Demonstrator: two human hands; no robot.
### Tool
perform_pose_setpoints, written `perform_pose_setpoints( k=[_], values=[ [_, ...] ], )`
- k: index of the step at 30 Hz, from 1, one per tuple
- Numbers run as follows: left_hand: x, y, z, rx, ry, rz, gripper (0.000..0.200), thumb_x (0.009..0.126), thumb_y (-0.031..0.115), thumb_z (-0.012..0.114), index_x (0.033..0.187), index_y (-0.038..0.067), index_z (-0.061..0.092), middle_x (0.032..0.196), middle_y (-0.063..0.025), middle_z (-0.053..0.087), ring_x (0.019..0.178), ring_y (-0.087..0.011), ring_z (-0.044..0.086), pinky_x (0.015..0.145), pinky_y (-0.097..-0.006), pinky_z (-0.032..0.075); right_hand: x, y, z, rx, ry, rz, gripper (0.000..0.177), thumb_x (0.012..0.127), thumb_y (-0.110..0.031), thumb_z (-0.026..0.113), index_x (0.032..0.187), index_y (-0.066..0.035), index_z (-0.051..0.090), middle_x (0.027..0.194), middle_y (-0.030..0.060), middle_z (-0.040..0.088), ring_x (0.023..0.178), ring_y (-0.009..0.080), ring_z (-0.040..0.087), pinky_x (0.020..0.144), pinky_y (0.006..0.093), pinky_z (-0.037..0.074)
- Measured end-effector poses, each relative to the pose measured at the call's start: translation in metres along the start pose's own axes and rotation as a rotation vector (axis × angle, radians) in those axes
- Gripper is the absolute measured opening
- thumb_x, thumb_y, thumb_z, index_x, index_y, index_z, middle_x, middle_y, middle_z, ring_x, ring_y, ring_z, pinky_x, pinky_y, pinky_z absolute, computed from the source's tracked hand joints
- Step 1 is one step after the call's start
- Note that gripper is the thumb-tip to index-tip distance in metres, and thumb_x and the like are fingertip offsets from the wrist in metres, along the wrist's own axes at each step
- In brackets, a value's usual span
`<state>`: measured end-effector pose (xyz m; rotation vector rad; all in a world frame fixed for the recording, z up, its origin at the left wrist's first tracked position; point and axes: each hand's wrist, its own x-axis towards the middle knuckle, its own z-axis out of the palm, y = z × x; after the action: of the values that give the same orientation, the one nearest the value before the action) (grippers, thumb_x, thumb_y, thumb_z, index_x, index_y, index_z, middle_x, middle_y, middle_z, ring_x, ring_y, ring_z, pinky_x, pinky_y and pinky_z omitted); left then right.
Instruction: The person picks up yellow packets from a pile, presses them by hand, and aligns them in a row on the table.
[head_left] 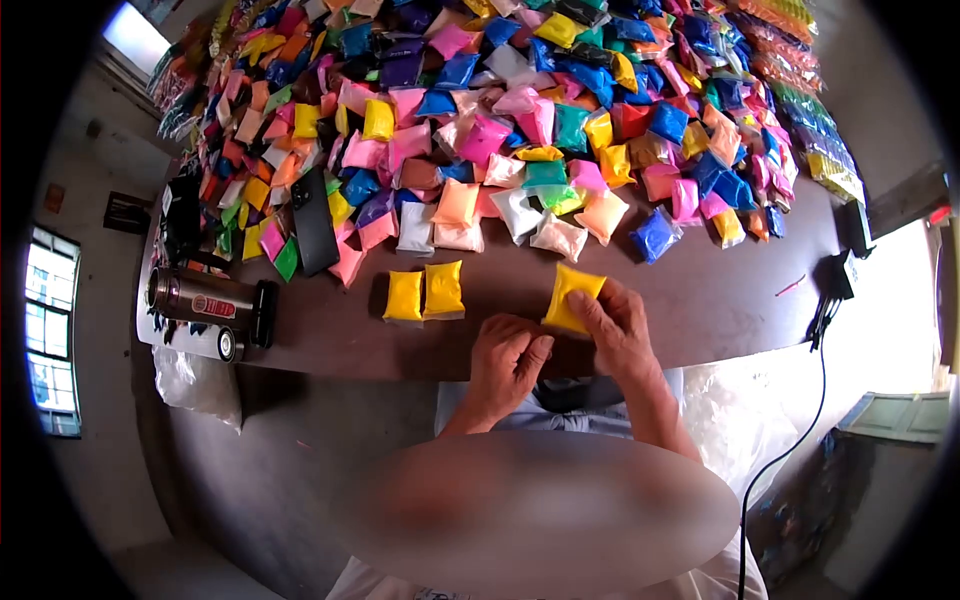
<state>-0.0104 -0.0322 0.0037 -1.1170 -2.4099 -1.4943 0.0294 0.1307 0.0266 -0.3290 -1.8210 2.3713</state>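
My right hand [622,325] pinches a yellow packet [573,297] between thumb and fingers, just above the front part of the table. The packet is a small, plump, clear-edged pouch, slightly tilted. My left hand [508,362] is loosely curled at the table's front edge, thumb against the fingers, with nothing visible in it. Left of it, two more yellow packets, a left one [404,296] and a right one [443,289], lie side by side on the table. They are apart from both hands.
A large heap of colourful packets [485,137] covers the back of the brown table [720,305]. A black phone [314,222] lies against the heap. A steel flask [205,298] lies at the left edge. Black cables [822,325] hang at the right edge.
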Motion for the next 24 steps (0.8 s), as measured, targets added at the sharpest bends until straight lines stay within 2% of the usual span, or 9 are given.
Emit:
perform_pose_setpoints(
  k=[4, 5, 8, 12, 15, 16, 18, 22, 24],
  values=[
    [0.004, 0.006, 0.001, 0.024, 0.017, 0.013, 0.016, 0.078, 0.015, 0.067, 0.070, 0.005, 0.058, 0.072, -0.0059, 0.060, 0.072, -0.0264, 0.057, 0.075, -0.0378, 0.043, 0.030, -0.013, 0.004, -0.284, 0.025, 0.048, 0.032, 0.086, -0.024, 0.065, 0.099, 0.003, 0.055, 0.079, 0.0014, 0.057, 0.072, 0.0053, 0.050, 0.061, 0.0219, 0.041],
    [0.003, 0.007, 0.001, 0.036, 0.022, 0.027, 0.016, 0.076, 0.015, 0.069, 0.070, 0.005, 0.058, 0.072, -0.0060, 0.060, 0.072, -0.0264, 0.058, 0.075, -0.0379, 0.043, 0.036, -0.014, 0.013, -0.229, 0.001, -0.007, 0.031, 0.085, -0.022, 0.066, 0.100, 0.003, 0.055, 0.075, 0.0030, 0.055, 0.070, 0.0061, 0.050, 0.058, 0.0234, 0.041],
    [0.002, 0.005, 0.002, 0.047, 0.028, 0.040, 0.014, 0.075, 0.015, 0.070, 0.071, 0.006, 0.059, 0.074, -0.0057, 0.061, 0.074, -0.0259, 0.059, 0.076, -0.0374, 0.043, 0.057, -0.001, 0.027, -0.484, -0.120, -0.076, 0.035, 0.082, -0.021, 0.068, 0.103, 0.003, 0.054, 0.074, 0.0082, 0.058, 0.066, 0.0103, 0.054, 0.060, 0.0261, 0.044],
    [-0.001, 0.003, 0.001, 0.030, -0.004, 0.015, 0.010, 0.072, 0.012, 0.070, 0.075, 0.007, 0.062, 0.076, -0.0059, 0.062, 0.078, -0.0260, 0.060, 0.077, -0.0375, 0.044, 0.071, 0.011, 0.052, -0.562, -0.201, -0.074, 0.037, 0.082, -0.019, 0.068, 0.106, 0.004, 0.054, 0.077, 0.0100, 0.060, 0.068, 0.0135, 0.057, 0.060, 0.0286, 0.046],
    [0.002, 0.007, -0.001, 0.045, -0.017, 0.008, 0.012, 0.068, 0.011, 0.070, 0.077, 0.007, 0.063, 0.078, -0.0063, 0.063, 0.080, -0.0269, 0.060, 0.077, -0.0382, 0.044, 0.073, 0.018, 0.062, -0.802, -0.172, -0.174, 0.042, 0.079, -0.020, 0.070, 0.112, 0.000, 0.054, 0.082, 0.0170, 0.064, 0.076, 0.0272, 0.064, 0.068, 0.0339, 0.049],
    [0.002, 0.007, -0.001, 0.045, -0.016, 0.008, 0.012, 0.068, 0.011, 0.070, 0.077, 0.007, 0.063, 0.078, -0.0063, 0.063, 0.080, -0.0269, 0.060, 0.077, -0.0382, 0.044, 0.071, 0.018, 0.062, -0.803, -0.174, -0.174, 0.042, 0.079, -0.020, 0.070, 0.112, 0.000, 0.054, 0.082, 0.0170, 0.064, 0.076, 0.0272, 0.064, 0.068, 0.0339, 0.049],
    [0.002, 0.006, -0.001, 0.053, -0.001, 0.026, 0.015, 0.066, 0.009, 0.070, 0.080, 0.007, 0.063, 0.079, -0.0062, 0.063, 0.081, -0.0274, 0.060, 0.077, -0.0384, 0.044, 0.066, 0.012, 0.062, -1.023, -0.096, -0.232, 0.046, 0.079, -0.022, 0.069, 0.116, -0.001, 0.053, 0.079, 0.0163, 0.064, 0.073, 0.0275, 0.065, 0.067, 0.0346, 0.050],
    [0.002, 0.007, -0.001, 0.076, 0.004, 0.016, 0.015, 0.067, 0.008, 0.070, 0.081, 0.007, 0.063, 0.080, -0.0068, 0.063, 0.081, -0.0269, 0.060, 0.077, -0.0389, 0.044, 0.060, -0.001, 0.055, -1.000, -0.087, -0.166, 0.046, 0.079, -0.022, 0.068, 0.117, -0.001, 0.054, 0.075, 0.0152, 0.064, 0.069, 0.0264, 0.065, 0.065, 0.0340, 0.050],
    [0.000, 0.006, -0.001, 0.072, -0.051, -0.012, 0.015, 0.068, 0.009, 0.070, 0.082, 0.006, 0.063, 0.080, -0.0082, 0.063, 0.081, -0.0271, 0.060, 0.077, -0.0393, 0.044, 0.058, -0.001, 0.051, -0.865, -0.138, -0.142, 0.042, 0.077, -0.019, 0.068, 0.114, -0.003, 0.056, 0.072, 0.0140, 0.064, 0.066, 0.0260, 0.064, 0.063, 0.0336, 0.050]
  ],
)
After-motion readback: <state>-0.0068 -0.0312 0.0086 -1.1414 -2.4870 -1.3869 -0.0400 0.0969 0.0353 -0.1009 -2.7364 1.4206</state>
